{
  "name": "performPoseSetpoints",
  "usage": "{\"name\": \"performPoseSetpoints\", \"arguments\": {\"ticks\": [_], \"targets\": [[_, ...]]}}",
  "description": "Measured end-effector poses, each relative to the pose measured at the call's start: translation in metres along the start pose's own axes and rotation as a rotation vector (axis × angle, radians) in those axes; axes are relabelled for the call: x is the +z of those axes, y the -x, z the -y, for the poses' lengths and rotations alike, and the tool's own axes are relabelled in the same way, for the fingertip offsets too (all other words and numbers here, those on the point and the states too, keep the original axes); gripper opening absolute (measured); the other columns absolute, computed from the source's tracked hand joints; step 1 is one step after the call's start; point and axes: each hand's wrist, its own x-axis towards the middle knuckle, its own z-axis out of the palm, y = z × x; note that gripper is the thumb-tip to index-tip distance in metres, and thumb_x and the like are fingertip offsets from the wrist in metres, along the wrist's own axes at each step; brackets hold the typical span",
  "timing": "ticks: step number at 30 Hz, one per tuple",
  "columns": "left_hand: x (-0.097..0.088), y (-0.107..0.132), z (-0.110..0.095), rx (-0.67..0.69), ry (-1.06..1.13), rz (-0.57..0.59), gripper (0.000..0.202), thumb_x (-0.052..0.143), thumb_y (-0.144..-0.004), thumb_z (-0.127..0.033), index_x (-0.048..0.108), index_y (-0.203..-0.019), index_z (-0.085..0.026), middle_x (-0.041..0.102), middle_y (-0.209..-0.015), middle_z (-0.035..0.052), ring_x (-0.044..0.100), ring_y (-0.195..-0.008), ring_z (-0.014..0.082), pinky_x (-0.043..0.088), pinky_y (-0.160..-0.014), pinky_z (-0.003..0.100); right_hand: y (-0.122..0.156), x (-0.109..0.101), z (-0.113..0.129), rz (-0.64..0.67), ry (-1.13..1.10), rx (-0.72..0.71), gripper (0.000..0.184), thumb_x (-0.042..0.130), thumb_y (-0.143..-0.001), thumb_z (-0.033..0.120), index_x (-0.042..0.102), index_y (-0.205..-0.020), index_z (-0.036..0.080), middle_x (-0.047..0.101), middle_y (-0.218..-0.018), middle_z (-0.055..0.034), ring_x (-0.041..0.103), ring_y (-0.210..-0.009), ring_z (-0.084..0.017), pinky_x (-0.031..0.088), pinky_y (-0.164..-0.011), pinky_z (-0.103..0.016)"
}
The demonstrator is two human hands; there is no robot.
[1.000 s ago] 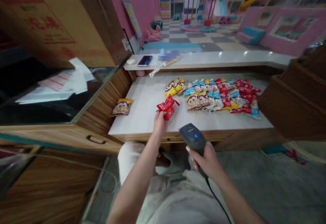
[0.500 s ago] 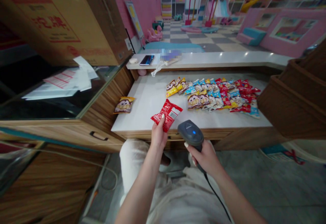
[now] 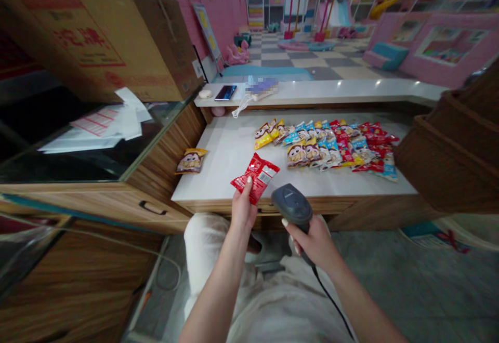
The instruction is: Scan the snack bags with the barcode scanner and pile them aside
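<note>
A red snack packet (image 3: 255,176) is pinched in my left hand (image 3: 244,205), thumb on top, its white barcode label facing up. It is held just over the front edge of the white counter (image 3: 222,176). My right hand (image 3: 314,239) is wrapped round the handle of a dark grey barcode scanner (image 3: 291,202), whose head points toward the packet, a small gap apart. A black cable runs down from the scanner. Beyond my hands, rows of yellow, blue and red snack packets (image 3: 329,145) lie on the counter. One yellow-brown packet (image 3: 191,161) lies alone at the left.
A large cardboard box (image 3: 97,41) and loose papers (image 3: 93,127) sit on the glass-topped cabinet at left. A phone (image 3: 225,92) and white cable (image 3: 242,105) are on the raised ledge. Brown woven baskets (image 3: 448,150) stand at the right edge of the counter.
The blue light on top of the scanner has gone out. Both hands and the packet have stayed almost in place.
</note>
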Motion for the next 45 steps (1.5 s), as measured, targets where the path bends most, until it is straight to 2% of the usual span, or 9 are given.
{"name": "performPoseSetpoints", "arguments": {"ticks": [6,9,16,19,23,26,36,40,45], "targets": [[-0.007,-0.011,-0.002,0.046,0.005,-0.051,0.021,0.085,-0.090,-0.027,0.079,-0.107,-0.015,0.087,-0.107,0.0123,0.084,-0.100,0.0221,0.064,-0.105,0.036,-0.001,0.000,-0.007,-0.018,-0.019,0.015,0.035,0.077,-0.081,0.054,0.058,-0.068,0.028,0.056,-0.041,0.0037,0.052,-0.033,-0.016,0.043,-0.040,-0.027],[-0.018,-0.032,-0.017,0.200,-0.119,-0.077,0.028,0.073,-0.094,-0.027,0.078,-0.120,-0.017,0.086,-0.117,0.0122,0.082,-0.114,0.0250,0.062,-0.112,0.041,0.000,0.000,-0.011,-0.025,-0.026,0.012,0.036,0.077,-0.083,0.054,0.058,-0.067,0.027,0.055,-0.040,0.0038,0.052,-0.033,-0.016,0.043,-0.041,-0.027],[-0.062,-0.111,-0.116,0.877,-1.177,-0.061,0.057,0.056,-0.102,-0.025,0.063,-0.157,-0.018,0.063,-0.165,0.0179,0.055,-0.159,0.0325,0.036,-0.137,0.053,-0.003,0.003,-0.027,-0.035,-0.037,-0.005,0.037,0.077,-0.086,0.051,0.058,-0.066,0.027,0.054,-0.041,0.0045,0.051,-0.034,-0.015,0.041,-0.041,-0.026],[-0.083,-0.135,-0.151,0.863,-1.596,0.005,0.058,0.051,-0.103,-0.025,0.061,-0.160,-0.017,0.053,-0.174,0.0200,0.039,-0.169,0.0371,0.021,-0.141,0.062,-0.004,0.003,-0.033,-0.031,-0.035,-0.011,0.037,0.077,-0.088,0.051,0.058,-0.066,0.027,0.053,-0.041,0.0047,0.051,-0.034,-0.015,0.041,-0.041,-0.026],[-0.104,-0.149,-0.167,0.732,-1.886,0.111,0.079,0.073,-0.094,-0.046,0.056,-0.167,-0.018,0.043,-0.180,0.0223,0.034,-0.171,0.0455,0.019,-0.139,0.070,-0.006,0.003,-0.029,-0.026,-0.029,0.004,0.039,0.077,-0.087,0.052,0.058,-0.065,0.027,0.054,-0.041,0.0043,0.051,-0.034,-0.016,0.042,-0.041,-0.026],[-0.109,-0.148,-0.165,0.736,-1.940,0.128,0.084,0.074,-0.094,-0.056,0.056,-0.166,-0.017,0.040,-0.182,0.0232,0.033,-0.171,0.0463,0.019,-0.139,0.069,-0.007,0.002,-0.024,-0.015,-0.026,0.008,0.038,0.078,-0.086,0.053,0.058,-0.066,0.027,0.053,-0.040,0.0046,0.051,-0.034,-0.016,0.042,-0.041,-0.026],[-0.095,-0.133,-0.146,0.813,-1.913,0.123,0.058,0.060,-0.102,-0.041,0.065,-0.155,-0.018,0.043,-0.180,0.0214,0.030,-0.173,0.0436,0.009,-0.140,0.072,-0.004,-0.008,-0.035,-0.052,-0.063,0.021,0.036,0.078,-0.088,0.053,0.061,-0.073,0.026,0.058,-0.043,0.0047,0.052,-0.035,-0.016,0.042,-0.041,-0.026],[-0.054,-0.126,-0.111,0.806,-1.654,0.171,0.061,0.065,-0.099,-0.036,0.062,-0.156,-0.016,0.050,-0.175,0.0229,0.037,-0.170,0.0412,0.018,-0.141,0.066,-0.004,-0.012,-0.035,-0.069,-0.071,0.012,0.036,0.079,-0.087,0.054,0.060,-0.073,0.026,0.056,-0.042,0.0056,0.052,-0.035,-0.016,0.042,-0.042,-0.026],[0.022,-0.098,-0.017,0.584,-1.056,0.557,0.073,0.088,-0.080,-0.026,0.067,-0.149,-0.018,0.055,-0.170,0.0224,0.046,-0.165,0.0379,0.024,-0.142,0.051,-0.004,-0.016,-0.030,-0.075,-0.085,0.049,0.037,0.079,-0.084,0.057,0.061,-0.076,0.027,0.058,-0.043,0.0046,0.053,-0.035,-0.017,0.041,-0.041,-0.027]]}}
